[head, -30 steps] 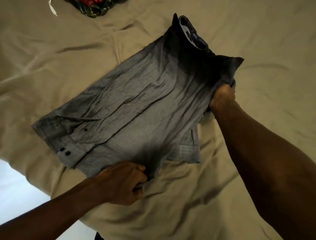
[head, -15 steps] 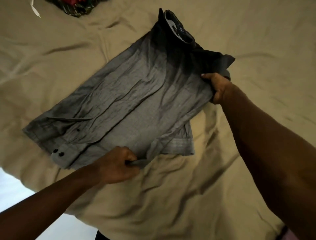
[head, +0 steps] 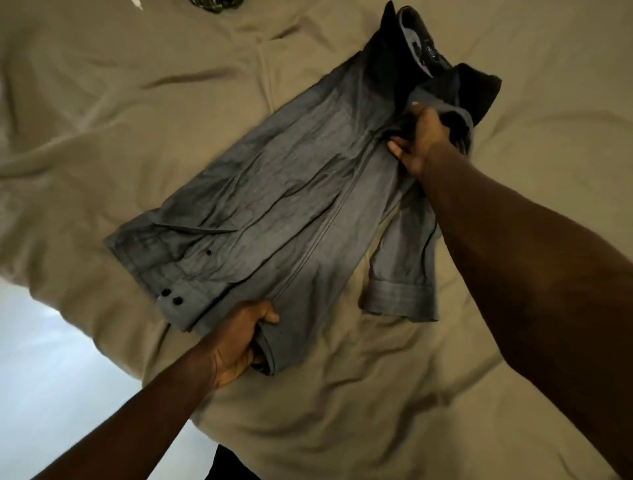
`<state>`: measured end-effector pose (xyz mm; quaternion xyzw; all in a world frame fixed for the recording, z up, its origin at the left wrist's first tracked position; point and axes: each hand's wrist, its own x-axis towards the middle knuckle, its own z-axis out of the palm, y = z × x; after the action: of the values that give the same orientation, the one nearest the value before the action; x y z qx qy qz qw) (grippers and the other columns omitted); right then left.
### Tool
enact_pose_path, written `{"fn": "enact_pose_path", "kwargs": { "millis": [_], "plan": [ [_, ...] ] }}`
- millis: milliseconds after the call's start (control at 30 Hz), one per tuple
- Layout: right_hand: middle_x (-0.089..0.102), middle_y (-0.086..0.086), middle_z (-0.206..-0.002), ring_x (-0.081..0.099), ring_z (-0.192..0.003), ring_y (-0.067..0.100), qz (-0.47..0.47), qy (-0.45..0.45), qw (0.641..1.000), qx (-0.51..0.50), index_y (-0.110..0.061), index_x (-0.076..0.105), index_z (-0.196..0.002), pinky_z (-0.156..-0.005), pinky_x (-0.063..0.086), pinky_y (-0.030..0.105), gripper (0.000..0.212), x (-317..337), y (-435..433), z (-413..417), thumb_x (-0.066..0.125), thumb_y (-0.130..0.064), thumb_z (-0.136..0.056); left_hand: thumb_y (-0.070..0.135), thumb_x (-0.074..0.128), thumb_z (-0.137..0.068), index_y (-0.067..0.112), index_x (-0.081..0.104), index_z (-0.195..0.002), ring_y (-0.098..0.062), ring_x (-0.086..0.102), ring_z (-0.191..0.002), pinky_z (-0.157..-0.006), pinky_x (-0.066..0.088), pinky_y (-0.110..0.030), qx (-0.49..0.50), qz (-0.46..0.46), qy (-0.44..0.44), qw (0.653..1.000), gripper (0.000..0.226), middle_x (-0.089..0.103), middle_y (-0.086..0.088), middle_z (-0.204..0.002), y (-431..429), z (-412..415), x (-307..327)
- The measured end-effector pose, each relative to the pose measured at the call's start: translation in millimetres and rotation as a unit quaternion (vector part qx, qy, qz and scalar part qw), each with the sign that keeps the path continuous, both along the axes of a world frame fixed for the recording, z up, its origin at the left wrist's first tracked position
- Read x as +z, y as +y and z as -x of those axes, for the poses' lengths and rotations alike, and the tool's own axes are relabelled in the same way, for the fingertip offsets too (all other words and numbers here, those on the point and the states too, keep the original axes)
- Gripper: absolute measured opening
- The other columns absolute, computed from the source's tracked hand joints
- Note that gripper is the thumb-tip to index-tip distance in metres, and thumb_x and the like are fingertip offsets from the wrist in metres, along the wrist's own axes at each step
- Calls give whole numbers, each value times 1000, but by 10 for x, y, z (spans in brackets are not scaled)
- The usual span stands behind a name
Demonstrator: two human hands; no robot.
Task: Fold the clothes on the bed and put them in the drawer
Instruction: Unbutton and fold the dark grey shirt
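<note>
A grey button shirt (head: 274, 205) lies on the tan bed sheet (head: 137, 102), its dark collar toward the far right and its hem toward me. My left hand (head: 239, 342) grips the folded hem edge near the bottom. Just below the collar, my right hand (head: 421, 137) grips the shoulder fabric. The shirt's right side is turned over onto its middle, forming a long straight fold. One cuffed sleeve (head: 400, 284) sticks out on the right, and a cuff with two black buttons (head: 171, 296) lies at the left.
A dark patterned garment (head: 215, 4) peeks in at the top edge of the bed. The bed's corner and a pale floor (head: 41, 359) show at the lower left. The tan sheet is wrinkled all around the shirt.
Both hands have carried the shirt's right edge leftward over its middle, so the shirt is narrower. The right sleeve is now exposed on the sheet.
</note>
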<state>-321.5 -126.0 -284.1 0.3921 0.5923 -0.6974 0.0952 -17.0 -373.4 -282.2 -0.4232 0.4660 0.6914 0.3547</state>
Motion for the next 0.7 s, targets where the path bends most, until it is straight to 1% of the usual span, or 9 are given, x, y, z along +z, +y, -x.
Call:
{"fn": "enact_pose_path", "kwargs": {
  "millis": [133, 233, 300, 367, 433, 533, 600, 633, 700],
  "plan": [
    [60, 4, -132, 63, -113, 25, -63, 43, 996, 43, -19, 49, -142, -79, 59, 34, 58, -34, -36, -33, 70, -37, -91, 16, 71, -73, 8, 66, -61, -25, 60, -72, -62, 45, -30, -21, 142, 164, 976, 16, 63, -8, -65, -199, -1, 74],
    [57, 2, -142, 62, -118, 26, -105, 69, 988, 91, -22, 43, -151, -76, 58, 31, 80, -97, -48, -46, 72, -48, -82, 42, 62, -72, -13, 54, -68, -20, 50, -58, -54, 38, -31, -77, 270, 291, 915, 55, 52, -21, -59, -512, 107, 86],
    [54, 1, -146, 61, -122, 24, -120, 97, 984, 90, -22, 37, -155, -77, 58, 30, 76, -111, -46, -68, 68, -49, -91, 46, 57, -76, -1, 52, -63, -20, 52, -48, -51, 42, -33, -186, 368, 307, 858, 49, 51, -12, -52, -676, 239, 70],
    [53, 2, -149, 59, -125, 24, -149, 106, 978, 99, -20, 36, -156, -82, 59, 31, 74, -144, -49, -73, 62, -53, -96, 37, 63, -87, 6, 58, -64, -24, 64, -53, -57, 53, -37, -287, 431, 267, 812, 39, 60, -7, -54, -741, 370, 52],
    [54, 5, -148, 57, -129, 28, -199, 87, 965, 146, -16, 41, -154, -95, 57, 39, 83, -155, -73, -90, 60, -66, -89, 37, 66, -89, 12, 64, -74, -26, 68, -68, -63, 52, -35, -389, 459, 207, 772, 29, 67, -7, -68, -757, 483, 93],
    [63, 10, -135, 61, -121, 33, -274, 50, 935, 221, -9, 56, -139, -105, 51, 49, 82, -147, -51, -67, 61, -69, -84, 52, 68, -84, 17, 63, -104, -34, 68, -91, -69, 47, -35, -516, 571, 172, 615, 41, 70, -12, -99, -755, 525, 259],
    [67, 10, -115, 64, -107, 30, -358, 61, 893, 264, -6, 64, -121, -103, 50, 40, 57, 33, -74, -150, 62, -55, -91, 54, 70, -80, 17, 55, -129, -40, 63, -105, -81, 49, -47, -492, 633, 237, 548, 63, 62, -18, -123, -612, 544, 369],
    [65, 9, -114, 62, -108, 28, -417, 80, 867, 262, -5, 64, -121, -101, 47, 34, 47, 106, -75, -225, 61, -44, -95, 54, 69, -81, 18, 53, -135, -41, 59, -115, -89, 48, -53, -465, 634, 307, 536, 67, 57, -18, -134, -476, 567, 426],
    [59, 14, -128, 54, -122, 31, -541, 123, 808, 198, -7, 60, -129, -104, 42, 39, 45, 174, -3, -430, 60, -36, -95, 55, 65, -85, 21, 50, -141, -36, 47, -137, -105, 44, -57, -452, 559, 460, 521, 68, 46, -12, -153, -146, 732, 434]
  ]
}}
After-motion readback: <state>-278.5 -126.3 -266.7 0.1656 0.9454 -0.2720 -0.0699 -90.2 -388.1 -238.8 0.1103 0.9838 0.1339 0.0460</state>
